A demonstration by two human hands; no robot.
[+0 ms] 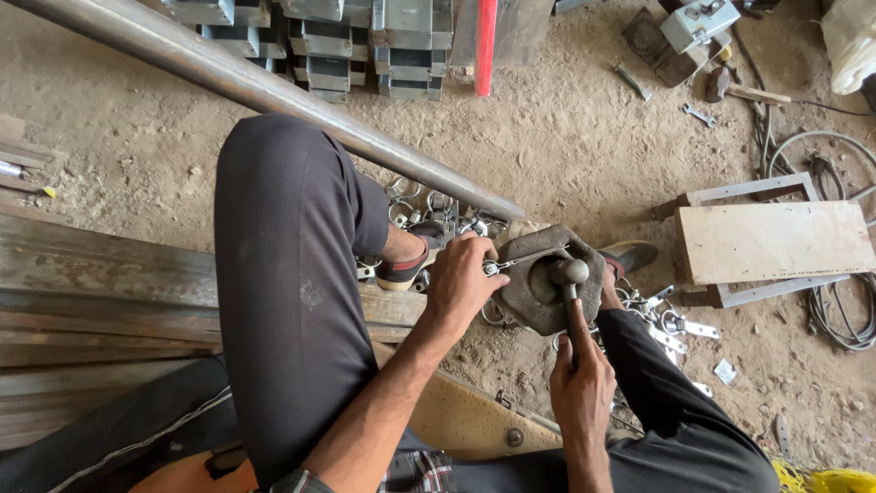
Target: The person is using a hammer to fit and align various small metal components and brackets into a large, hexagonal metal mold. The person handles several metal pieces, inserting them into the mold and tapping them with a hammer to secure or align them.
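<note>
- The small metal clamp piece (pixel 511 264) looks light, stiff and thin; its bare metal is likely slippery, so a pinch at its near end, clear of the striking spot, seems the safe hold.
- It lies across the top of the heavy block (pixel 545 278), a rough, dark, many-sided lump that rests on the dirt floor (pixel 584 137) and looks too heavy to shift under blows.
- The left hand (pixel 461 278) is clenched on the clamp piece's end, at the block's left edge.
- The hammer (pixel 569 283) has a solid rounded head resting on the block's middle; its handle runs toward the near side of the block.
- The right hand (pixel 579 379) is closed around that handle, just near of the block.
- More loose clamps (pixel 671 321) lie right of the block.
</note>
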